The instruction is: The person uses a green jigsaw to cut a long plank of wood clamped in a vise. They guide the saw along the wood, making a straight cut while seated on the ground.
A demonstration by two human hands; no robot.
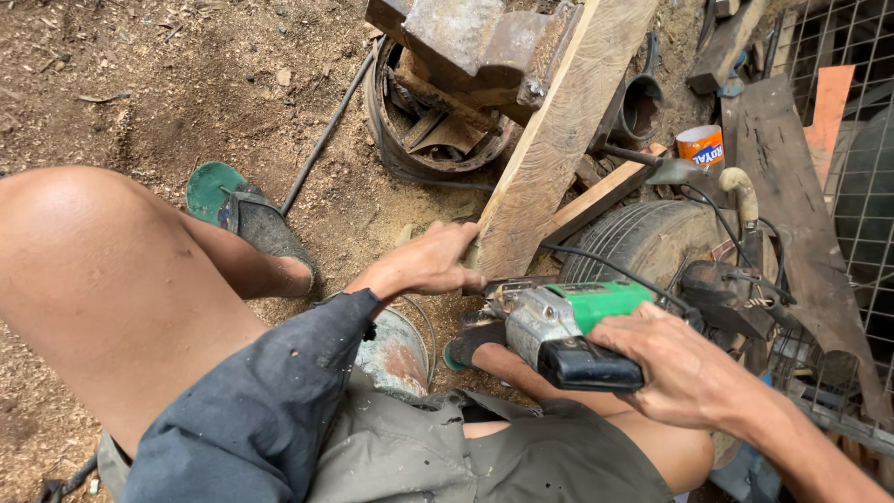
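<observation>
A long wooden plank (559,130) slants from the top middle down to the centre, clamped in a rusty metal vise (466,42). My left hand (424,265) rests on the plank's lower end, fingers wrapped over its edge. My right hand (675,368) grips the black rear handle of a green and silver angle grinder (559,326). The grinder's head sits right beside the plank's lower end, next to my left hand. Its disc is hidden from view.
My bare knee (102,289) fills the left, with a sandalled foot (247,219) on sawdust-covered ground. A worn tyre (643,237), a black cable (321,140), an orange can (700,144), a dark board (792,214) and wire mesh (857,140) crowd the right.
</observation>
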